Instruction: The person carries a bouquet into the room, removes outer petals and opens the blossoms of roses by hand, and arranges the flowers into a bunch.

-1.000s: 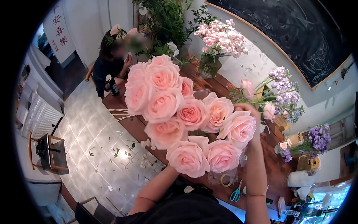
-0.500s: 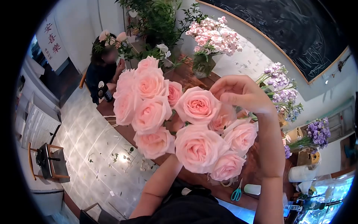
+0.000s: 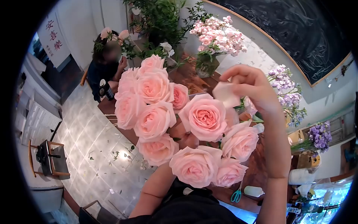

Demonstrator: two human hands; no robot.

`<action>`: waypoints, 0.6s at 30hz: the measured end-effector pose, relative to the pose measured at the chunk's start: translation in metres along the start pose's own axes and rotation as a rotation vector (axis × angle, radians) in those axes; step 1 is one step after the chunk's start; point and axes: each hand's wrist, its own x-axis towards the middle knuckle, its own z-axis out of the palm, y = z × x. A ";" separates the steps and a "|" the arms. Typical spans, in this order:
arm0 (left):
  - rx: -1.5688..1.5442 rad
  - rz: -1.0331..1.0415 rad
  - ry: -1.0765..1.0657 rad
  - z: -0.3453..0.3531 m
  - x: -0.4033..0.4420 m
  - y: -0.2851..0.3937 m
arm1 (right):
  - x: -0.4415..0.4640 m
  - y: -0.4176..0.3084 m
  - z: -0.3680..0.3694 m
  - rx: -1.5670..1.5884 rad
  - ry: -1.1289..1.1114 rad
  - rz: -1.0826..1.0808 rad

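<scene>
A bunch of large pale pink roses [image 3: 205,117] fills the middle of the view. My left forearm reaches up beneath the blooms. Parts of my left hand [image 3: 183,135] show between the flower heads, closed around the bunch; the stems it grips are mostly hidden. At the upper right of the bunch, my right hand [image 3: 248,86] pinches a pale rose petal [image 3: 225,93] between thumb and fingers. The petal is slightly blurred, and I cannot tell whether it is still attached to a bloom.
Teal scissors [image 3: 236,196] and a white bottle [image 3: 254,191] lie on the brown table. Small pink flowers [image 3: 216,35] stand in a glass vase behind, with purple flowers [image 3: 285,89] at right. A seated person [image 3: 104,71] is at the far left. Cuttings litter the tiled floor.
My right hand has moved slightly up from the central rose, and a pale petal now shows between its fingers. The front roses have shifted and tilted a little.
</scene>
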 end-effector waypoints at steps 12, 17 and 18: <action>-0.062 0.013 -0.035 0.010 -0.009 0.011 | -0.199 0.068 0.015 -0.289 -0.721 0.293; -0.122 0.018 -0.041 0.001 -0.032 0.007 | -0.247 0.142 0.079 -0.867 -0.748 0.616; -0.134 0.019 -0.040 -0.003 -0.037 0.004 | -0.233 0.141 0.082 -0.826 -0.523 0.530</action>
